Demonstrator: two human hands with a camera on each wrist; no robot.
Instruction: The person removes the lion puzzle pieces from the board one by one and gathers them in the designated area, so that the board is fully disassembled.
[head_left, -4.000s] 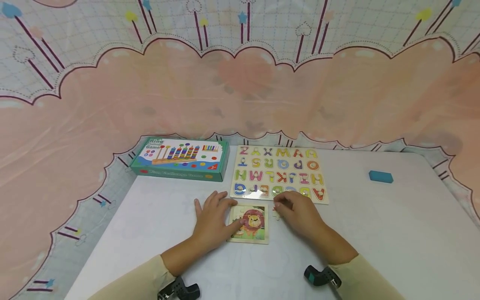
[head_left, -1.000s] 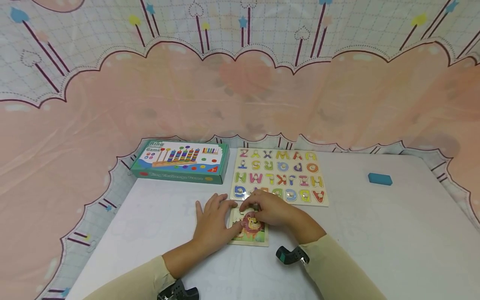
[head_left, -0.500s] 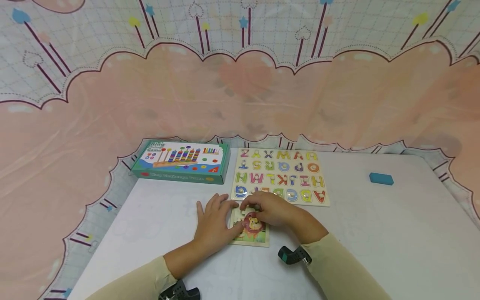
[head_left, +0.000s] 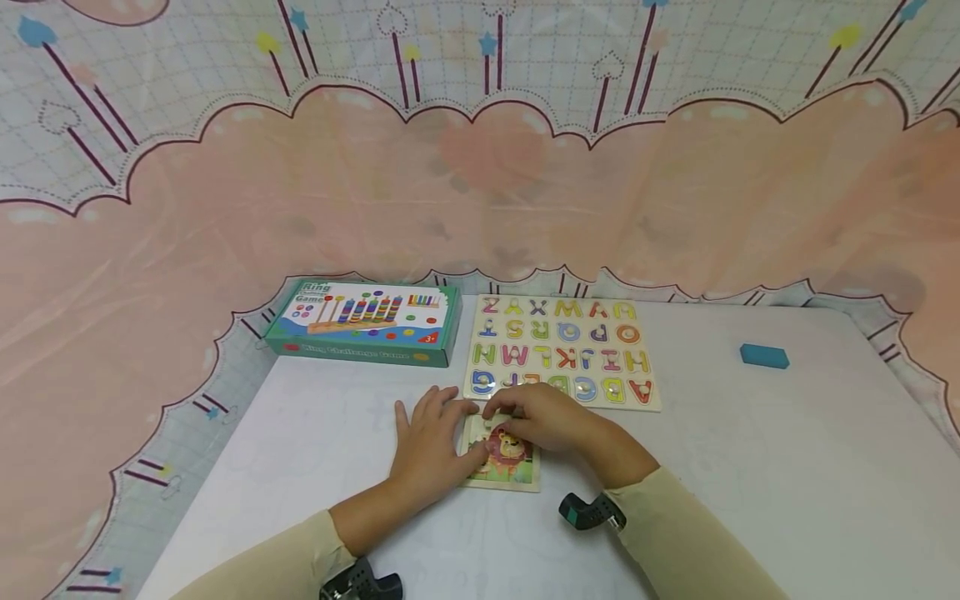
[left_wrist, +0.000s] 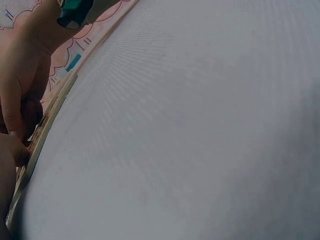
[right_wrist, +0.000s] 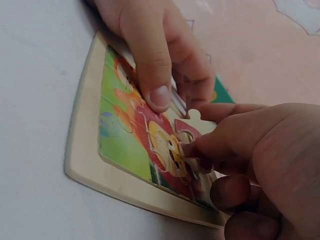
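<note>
A lion jigsaw puzzle in a square wooden frame [right_wrist: 82, 152] lies on the white table. My left hand [head_left: 427, 442] rests at its left side with fingers spread. The left thumb [right_wrist: 159, 96] presses on the lion picture, and its other fingers are along the frame's far side in the right wrist view. My right hand [head_left: 551, 423] is over the puzzle's upper part, pinching a jigsaw piece [right_wrist: 192, 122] between thumb and index finger. The piece is tilted above the picture, with one knob sticking up. In the left wrist view the frame shows edge-on.
Just behind the puzzle lies a wooden alphabet board [head_left: 592, 319] with colourful letters. A green ring game box [head_left: 360, 352] stands to its left. Far right is a blue block [head_left: 764, 356]. A patterned cloth [head_left: 480, 200] hangs behind the table [head_left: 750, 467].
Four seconds ago my right hand was at a loose piece right of the frame; it has since moved left over the puzzle. During the last second both hands stay nearly still.
</note>
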